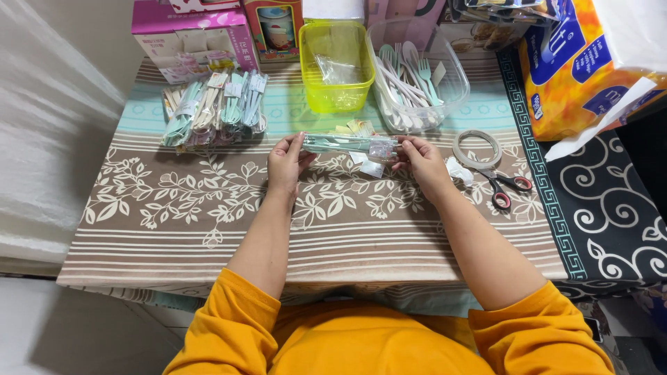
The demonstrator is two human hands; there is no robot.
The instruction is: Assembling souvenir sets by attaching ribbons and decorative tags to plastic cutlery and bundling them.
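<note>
Clear plastic wraps the cutlery packets piled [214,110] at the far left of the leaf-patterned tablecloth [174,208]; nearer the middle, one clear-wrapped cutlery set [351,144] is held level just above the cloth, its left end pinched by the fingers of the left hand [286,164] and its right end gripped by the right hand [420,160]. Behind it a yellow tub [336,66] and a clear tub of plastic cutlery [417,73] are seen; to the right a tape roll [476,148] and red-handled scissors [506,187] are laid

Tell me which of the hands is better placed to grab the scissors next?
Probably the right hand: the scissors lie just beside it, near the tape roll. The left hand holds the far end of the cutlery pack.
</note>
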